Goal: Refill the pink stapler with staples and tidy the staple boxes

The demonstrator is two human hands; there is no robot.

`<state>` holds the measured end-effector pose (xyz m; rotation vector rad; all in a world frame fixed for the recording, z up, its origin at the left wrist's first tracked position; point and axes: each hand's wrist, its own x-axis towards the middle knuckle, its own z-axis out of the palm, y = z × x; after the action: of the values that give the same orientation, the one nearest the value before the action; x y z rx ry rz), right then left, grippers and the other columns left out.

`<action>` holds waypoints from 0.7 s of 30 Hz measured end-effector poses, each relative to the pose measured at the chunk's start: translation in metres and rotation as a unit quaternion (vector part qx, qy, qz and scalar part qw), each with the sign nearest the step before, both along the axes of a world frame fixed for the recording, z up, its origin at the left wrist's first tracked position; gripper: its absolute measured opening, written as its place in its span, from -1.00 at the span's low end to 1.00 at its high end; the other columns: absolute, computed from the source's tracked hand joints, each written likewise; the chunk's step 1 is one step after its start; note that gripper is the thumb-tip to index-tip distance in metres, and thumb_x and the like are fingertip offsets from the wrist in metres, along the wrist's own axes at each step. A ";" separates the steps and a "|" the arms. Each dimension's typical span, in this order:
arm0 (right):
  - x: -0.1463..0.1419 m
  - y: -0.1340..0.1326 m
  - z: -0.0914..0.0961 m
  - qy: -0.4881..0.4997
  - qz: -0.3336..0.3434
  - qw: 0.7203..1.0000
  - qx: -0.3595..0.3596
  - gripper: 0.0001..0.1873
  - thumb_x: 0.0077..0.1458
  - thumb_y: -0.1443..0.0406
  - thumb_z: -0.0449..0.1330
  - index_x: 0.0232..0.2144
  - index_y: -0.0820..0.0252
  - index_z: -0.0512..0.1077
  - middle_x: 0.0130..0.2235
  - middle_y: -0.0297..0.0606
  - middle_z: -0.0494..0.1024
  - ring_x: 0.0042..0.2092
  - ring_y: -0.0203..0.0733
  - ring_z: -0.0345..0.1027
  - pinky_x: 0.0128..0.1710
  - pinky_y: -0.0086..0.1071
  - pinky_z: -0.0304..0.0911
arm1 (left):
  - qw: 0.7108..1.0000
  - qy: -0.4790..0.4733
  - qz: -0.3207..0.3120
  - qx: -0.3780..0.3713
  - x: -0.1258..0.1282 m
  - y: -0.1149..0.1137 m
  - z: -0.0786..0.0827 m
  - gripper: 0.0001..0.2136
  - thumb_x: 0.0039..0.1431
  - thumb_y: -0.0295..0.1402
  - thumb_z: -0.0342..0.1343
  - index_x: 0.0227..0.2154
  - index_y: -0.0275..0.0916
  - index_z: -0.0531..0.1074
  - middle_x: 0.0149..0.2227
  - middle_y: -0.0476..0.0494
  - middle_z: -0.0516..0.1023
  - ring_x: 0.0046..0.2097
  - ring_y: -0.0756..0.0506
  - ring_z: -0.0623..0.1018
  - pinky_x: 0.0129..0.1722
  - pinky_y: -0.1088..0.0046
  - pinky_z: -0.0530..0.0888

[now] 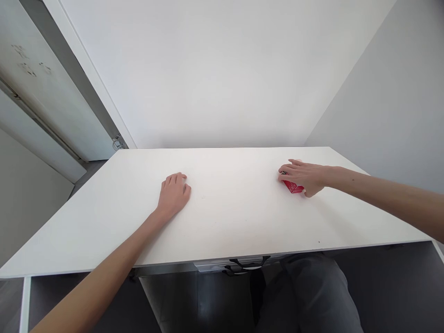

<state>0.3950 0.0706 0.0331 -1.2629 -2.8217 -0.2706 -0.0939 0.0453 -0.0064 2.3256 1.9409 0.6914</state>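
Observation:
My left hand (pixel 174 193) lies palm down on the white table (pixel 222 217), left of centre, fingers together and flat, holding nothing. At the right side of the table my right hand (pixel 303 176) has its fingers curled over a small red box (pixel 293 187), which rests on the tabletop. Only the box's lower red side shows beneath the fingers.
A white wall stands right behind the table's far edge (pixel 222 148). A grey wall (pixel 398 115) runs along the right. A white door (pixel 45 101) is at the left. Under the near edge are a black handle (pixel 248 264) and my grey-trousered leg (pixel 319 296).

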 end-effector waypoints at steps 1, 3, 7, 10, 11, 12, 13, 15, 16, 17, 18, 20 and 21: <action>0.000 -0.007 0.001 -0.021 0.050 0.997 -0.046 -0.60 -0.09 0.22 0.29 -0.12 0.10 0.57 0.01 -0.02 0.58 0.10 0.18 0.43 0.23 0.15 0.20 | 1.000 -0.001 -0.001 0.000 0.000 0.000 0.000 -0.70 0.31 -0.35 -0.12 0.03 -0.18 0.36 0.15 -0.30 0.51 0.24 -0.33 0.40 0.25 0.01 0.31; -0.006 -0.027 0.002 -0.010 0.102 0.993 -0.066 -0.48 -0.07 0.22 0.29 0.02 0.10 0.53 0.18 -0.01 0.50 0.30 0.29 0.26 0.32 0.26 0.08 | 1.000 -0.002 -0.002 0.002 0.000 0.000 0.000 -0.70 0.30 -0.34 -0.11 0.03 -0.18 0.36 0.15 -0.30 0.51 0.24 -0.33 0.40 0.24 0.00 0.31; -0.029 -0.084 -0.007 0.030 0.079 0.995 -0.057 -0.50 0.19 0.32 0.11 0.19 0.07 0.40 0.30 -0.05 0.40 0.34 0.18 0.25 0.29 0.17 0.23 | 1.000 0.003 -0.001 0.003 0.000 0.001 0.000 -0.69 0.30 -0.34 -0.11 0.03 -0.19 0.37 0.15 -0.31 0.51 0.24 -0.34 0.40 0.24 0.00 0.31; -0.039 -0.118 -0.023 0.051 0.002 0.997 -0.065 -0.57 0.33 0.30 0.00 0.20 0.05 0.35 0.29 -0.05 0.41 0.24 0.14 0.38 0.15 0.07 0.40 | 1.000 0.005 0.000 -0.004 0.001 0.001 0.000 -0.68 0.30 -0.33 -0.11 0.04 -0.20 0.36 0.16 -0.31 0.50 0.25 -0.34 0.39 0.24 -0.01 0.31; -0.040 -0.124 -0.028 0.062 -0.025 0.996 -0.062 -0.57 0.36 0.26 -0.03 0.22 0.05 0.33 0.31 -0.05 0.40 0.25 0.14 0.38 0.16 0.06 0.40 | 1.000 0.007 0.000 -0.005 0.002 0.001 0.001 -0.68 0.30 -0.33 -0.12 0.05 -0.20 0.36 0.16 -0.32 0.50 0.25 -0.35 0.39 0.24 -0.01 0.31; -0.039 -0.128 -0.034 0.074 -0.053 0.994 -0.060 -0.57 0.40 0.22 -0.06 0.24 0.06 0.31 0.33 -0.04 0.37 0.28 0.14 0.36 0.18 0.06 0.39 | 1.000 0.008 0.000 -0.005 0.002 0.001 0.001 -0.68 0.30 -0.33 -0.12 0.05 -0.20 0.36 0.16 -0.32 0.50 0.25 -0.35 0.39 0.24 -0.01 0.31; -0.038 -0.129 -0.039 0.086 -0.081 0.991 -0.059 -0.55 0.42 0.17 -0.08 0.26 0.07 0.29 0.35 -0.03 0.35 0.30 0.14 0.34 0.22 0.06 0.37 | 1.000 0.009 0.000 -0.005 0.002 0.001 0.001 -0.68 0.30 -0.33 -0.12 0.05 -0.21 0.36 0.16 -0.32 0.50 0.25 -0.35 0.39 0.24 -0.01 0.31; -0.035 -0.128 -0.047 0.107 -0.132 0.983 -0.063 -0.49 0.44 0.07 -0.12 0.31 0.09 0.25 0.39 -0.02 0.30 0.34 0.14 0.30 0.26 0.05 0.34 | 1.000 0.012 0.002 -0.004 0.003 0.001 0.002 -0.67 0.30 -0.33 -0.13 0.05 -0.21 0.36 0.16 -0.32 0.50 0.25 -0.34 0.39 0.24 -0.01 0.31; -0.035 -0.126 -0.050 0.115 -0.151 0.980 -0.065 -0.46 0.44 0.04 -0.13 0.32 0.09 0.24 0.40 -0.02 0.28 0.34 0.15 0.30 0.28 0.05 0.33 | 1.000 0.013 0.003 -0.004 0.003 0.001 0.002 -0.67 0.31 -0.33 -0.14 0.05 -0.21 0.36 0.16 -0.32 0.50 0.25 -0.34 0.39 0.24 -0.01 0.31; -0.034 -0.123 -0.052 0.121 -0.165 0.977 -0.067 -0.44 0.44 0.02 -0.13 0.33 0.09 0.23 0.41 -0.03 0.27 0.35 0.15 0.29 0.28 0.05 0.33 | 1.000 0.014 0.004 -0.005 0.003 0.001 0.002 -0.67 0.31 -0.32 -0.14 0.05 -0.21 0.35 0.17 -0.32 0.50 0.26 -0.34 0.39 0.25 -0.01 0.31; -0.034 -0.121 -0.053 0.127 -0.173 0.975 -0.067 -0.43 0.43 0.01 -0.13 0.33 0.08 0.23 0.42 -0.04 0.26 0.36 0.16 0.28 0.29 0.05 0.32 | 1.000 0.015 0.004 -0.006 0.002 0.001 0.003 -0.67 0.31 -0.32 -0.15 0.05 -0.21 0.35 0.17 -0.32 0.50 0.26 -0.34 0.39 0.25 -0.01 0.31; -0.036 -0.117 -0.054 0.135 -0.178 0.973 -0.063 -0.43 0.43 0.01 -0.14 0.33 0.07 0.24 0.41 -0.04 0.27 0.37 0.17 0.26 0.30 0.06 0.31 | 1.000 0.015 0.004 -0.007 0.002 0.001 0.003 -0.67 0.32 -0.31 -0.15 0.05 -0.20 0.35 0.18 -0.31 0.50 0.27 -0.34 0.38 0.25 -0.01 0.30; -0.036 -0.116 -0.054 0.139 -0.179 0.972 -0.061 -0.43 0.43 0.01 -0.14 0.33 0.07 0.25 0.41 -0.04 0.28 0.37 0.17 0.26 0.30 0.06 0.31 | 1.000 0.015 0.003 -0.007 0.002 0.001 0.003 -0.67 0.32 -0.31 -0.15 0.05 -0.20 0.35 0.18 -0.31 0.50 0.27 -0.34 0.38 0.26 -0.01 0.30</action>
<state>0.3586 -0.0456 -0.0205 -1.6850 -2.3997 0.0706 -0.0918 0.0461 -0.0034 2.3365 1.9589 0.6433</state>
